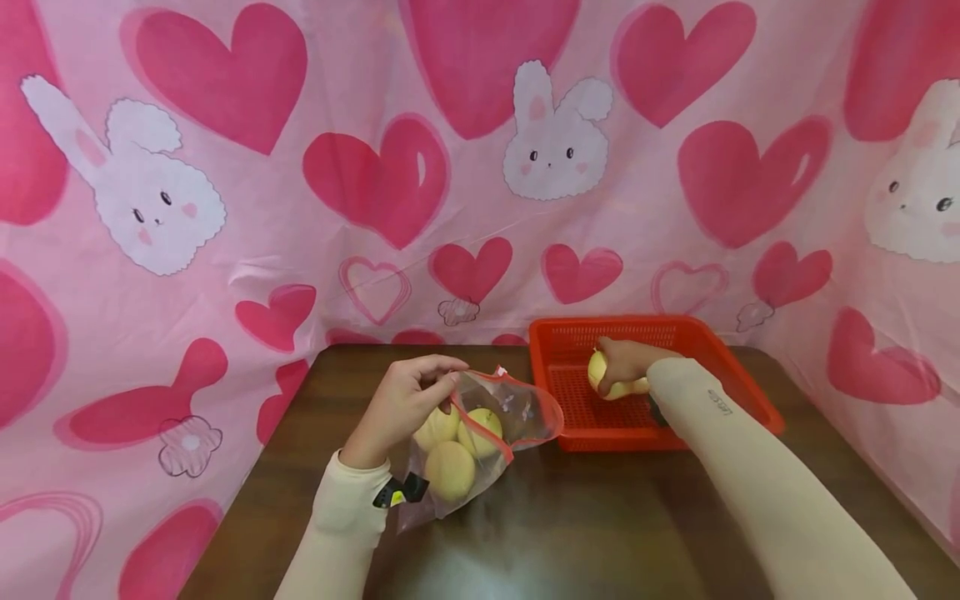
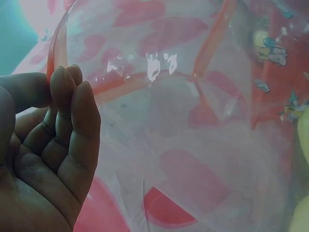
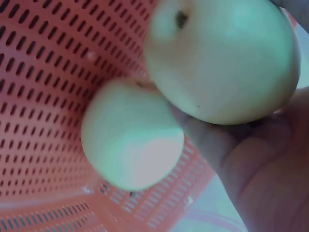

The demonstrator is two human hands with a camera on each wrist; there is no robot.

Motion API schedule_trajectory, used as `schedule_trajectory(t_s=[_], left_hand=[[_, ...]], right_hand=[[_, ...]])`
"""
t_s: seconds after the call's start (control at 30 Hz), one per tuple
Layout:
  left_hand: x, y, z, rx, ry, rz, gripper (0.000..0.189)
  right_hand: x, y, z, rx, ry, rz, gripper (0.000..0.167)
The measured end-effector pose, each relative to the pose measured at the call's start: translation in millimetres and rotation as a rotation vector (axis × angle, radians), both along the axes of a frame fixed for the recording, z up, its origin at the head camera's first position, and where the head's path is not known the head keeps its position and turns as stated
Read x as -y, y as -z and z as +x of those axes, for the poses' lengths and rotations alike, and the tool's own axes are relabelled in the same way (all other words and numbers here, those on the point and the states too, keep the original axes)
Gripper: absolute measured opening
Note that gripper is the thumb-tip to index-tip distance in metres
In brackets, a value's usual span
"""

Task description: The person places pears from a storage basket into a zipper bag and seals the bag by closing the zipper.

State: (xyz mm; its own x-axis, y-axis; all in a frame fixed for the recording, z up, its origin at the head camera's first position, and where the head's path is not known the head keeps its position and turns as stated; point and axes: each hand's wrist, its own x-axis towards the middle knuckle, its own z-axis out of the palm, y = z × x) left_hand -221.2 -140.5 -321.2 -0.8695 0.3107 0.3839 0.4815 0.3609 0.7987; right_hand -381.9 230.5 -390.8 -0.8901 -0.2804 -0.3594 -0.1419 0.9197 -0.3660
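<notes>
Right hand (image 1: 632, 360) curled round one yellow fruit (image 1: 597, 372), over one red basket (image 1: 607, 441); second fruit (image 3: 130, 135) beside it, in basket. Left hand (image 1: 405, 404) pinching rim of one clear bag (image 1: 534, 410); three fruits (image 1: 450, 472) inside.

A clear plastic bag (image 1: 525, 408) with orange-red edging and small colourful prints hung tilted, its mouth gaping toward the right, the left hand (image 1: 405, 408) pinching its rim. Three pale yellow apples (image 1: 450, 471) sat clustered inside, seen through the film. To the bag's right stood an orange-red plastic basket (image 1: 611, 442), rectangular, with slotted walls and floor. Within its outline the right hand (image 1: 628, 360) gripped another apple, the held apple (image 3: 222, 67), smooth and round, its dark stem hollow showing. A further loose apple (image 3: 133, 137) rested in the basket, just beside the held one.
</notes>
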Motion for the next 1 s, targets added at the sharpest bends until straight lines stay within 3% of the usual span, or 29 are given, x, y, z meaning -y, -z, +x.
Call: schedule_trajectory(t_s=[0.17,0.4,0.8,1.0], left_hand=[[3.8,15.8,-15.0,-0.003,-0.008,0.004,0.018],[1.5,17.3,-22.9,-0.037,0.032,0.037,0.016],[-2.0,18.8,-23.4,0.004,0.016,0.036,0.019],[-3.0,3.9,-5.3,0.006,0.013,0.012,0.019]], right_hand=[[-2,-11.6,-0.6,-0.124,-0.060,0.038,0.092],[-9,-22.6,1.7,-0.142,-0.048,-0.009,0.104],[-18,-29.1,16.2,-0.229,-0.071,-0.089,0.103],[-16,-32.4,20.2,-0.260,-0.078,-0.095,0.106]])
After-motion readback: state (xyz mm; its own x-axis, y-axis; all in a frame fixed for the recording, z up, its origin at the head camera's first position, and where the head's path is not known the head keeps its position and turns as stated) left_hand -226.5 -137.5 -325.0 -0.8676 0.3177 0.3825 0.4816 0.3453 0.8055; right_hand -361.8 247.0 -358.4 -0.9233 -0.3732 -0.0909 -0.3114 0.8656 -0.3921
